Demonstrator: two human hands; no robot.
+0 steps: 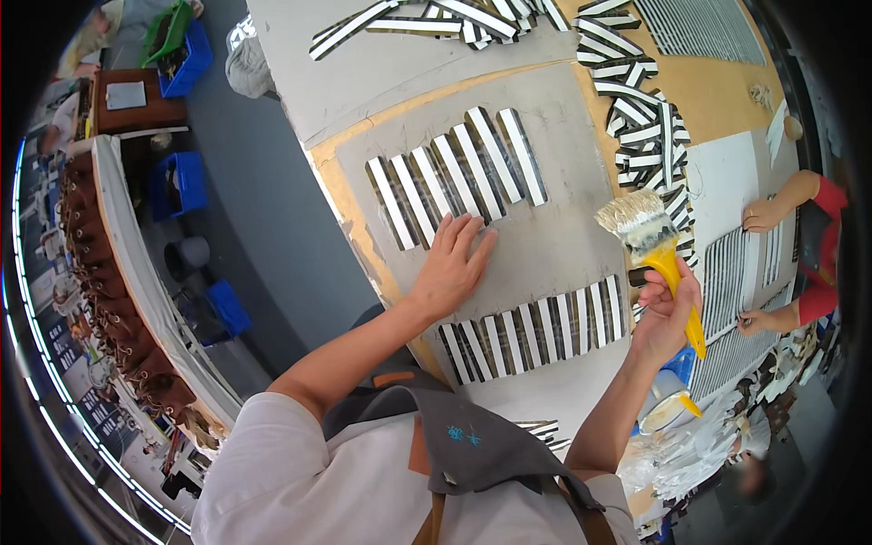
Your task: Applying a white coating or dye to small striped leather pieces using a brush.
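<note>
My right hand grips a wide paintbrush by its yellow handle, its pale, coated bristles pointing up and away from me. My left hand lies flat with fingers stretched out on the grey board, fingertips at the near ends of several black-and-white strips. Those strips stand side by side in a slanting row, with small gaps between them. Closer to me, a second row of similar strips runs across the board's near edge.
A long heap of strips lies right of the board; another pile sits at the far end. A white pot stands near my right forearm. At the right, a co-worker's hands are over rows of thin strips. Blue bins stand on the left.
</note>
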